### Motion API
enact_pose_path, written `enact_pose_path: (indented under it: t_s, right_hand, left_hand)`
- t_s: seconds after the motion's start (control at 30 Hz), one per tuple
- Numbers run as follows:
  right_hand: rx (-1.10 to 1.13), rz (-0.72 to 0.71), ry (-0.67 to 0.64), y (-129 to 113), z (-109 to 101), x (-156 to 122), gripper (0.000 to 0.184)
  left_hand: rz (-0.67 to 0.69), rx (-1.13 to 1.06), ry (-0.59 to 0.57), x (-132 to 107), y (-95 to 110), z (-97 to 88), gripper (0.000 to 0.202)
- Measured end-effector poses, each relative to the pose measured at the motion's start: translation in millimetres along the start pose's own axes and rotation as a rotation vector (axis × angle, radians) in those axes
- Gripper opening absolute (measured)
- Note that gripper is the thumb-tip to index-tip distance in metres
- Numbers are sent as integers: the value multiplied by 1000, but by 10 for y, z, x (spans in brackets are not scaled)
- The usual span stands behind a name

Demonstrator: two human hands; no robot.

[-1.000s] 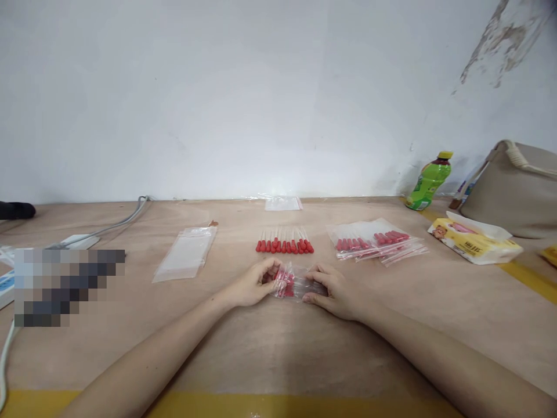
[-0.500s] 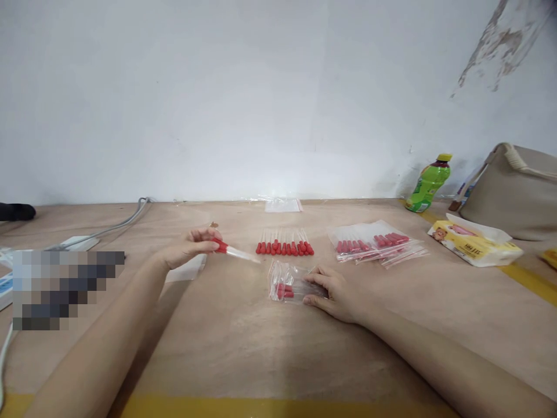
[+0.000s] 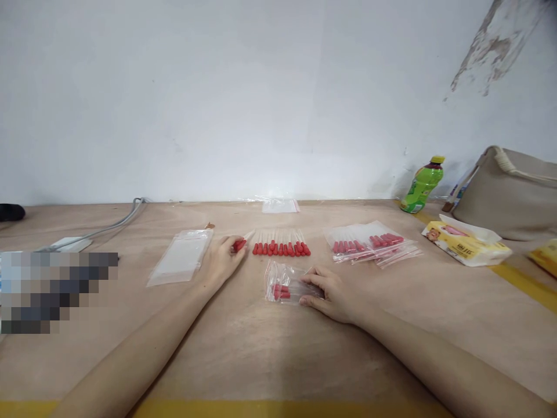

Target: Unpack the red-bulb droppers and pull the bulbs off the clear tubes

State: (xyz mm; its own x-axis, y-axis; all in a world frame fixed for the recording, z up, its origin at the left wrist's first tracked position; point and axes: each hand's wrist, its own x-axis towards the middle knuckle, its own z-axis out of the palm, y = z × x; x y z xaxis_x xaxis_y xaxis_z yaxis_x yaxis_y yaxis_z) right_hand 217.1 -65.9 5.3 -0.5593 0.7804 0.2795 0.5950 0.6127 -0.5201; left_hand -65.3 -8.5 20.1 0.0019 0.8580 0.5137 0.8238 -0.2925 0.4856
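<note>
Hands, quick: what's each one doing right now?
Left hand: closed on a red-capped dropper.
Right hand: resting on the clear bag; grip cannot be told.

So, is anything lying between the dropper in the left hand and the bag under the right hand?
Nothing visible. Only bare table separates the dropper from the bag; the row of droppers lies just behind that path.

Packing workshop: bagged droppers (image 3: 278, 288)
</note>
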Motion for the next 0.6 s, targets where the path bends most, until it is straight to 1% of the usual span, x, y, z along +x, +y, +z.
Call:
enact_pose_path:
  t_s: [0.07,0.13,0.23,0.33,0.43,0.5,0.6]
  right_hand:
    - [-3,-11,5,0,3,0,32]
    - [-11,-11,9,3,8,1,32]
    - [-14,-6,-3,11,6,6,33]
    - [-13,-17,-24,25,-13,18,35]
    - [4,-51,-33,47,-35,30,35]
    - [23,-60,-33,63,-41,33,35]
    - [38,-63,-28,79,-38,29,34]
  left_hand:
    - [-25,-12,-90,-24,95,-30,28]
    - [-79,-72,-169,-34,154,-55,39]
    - [-126,-147,-239,-30,167,-74,53]
    - [-139,-166,-253,-17,145,-85,55]
    - [-153,-135,-247,-6,143,-82,56]
    - [-147,-110,-238,5,131,-51,55]
    - [-116,-130,-202,37,67,50,47]
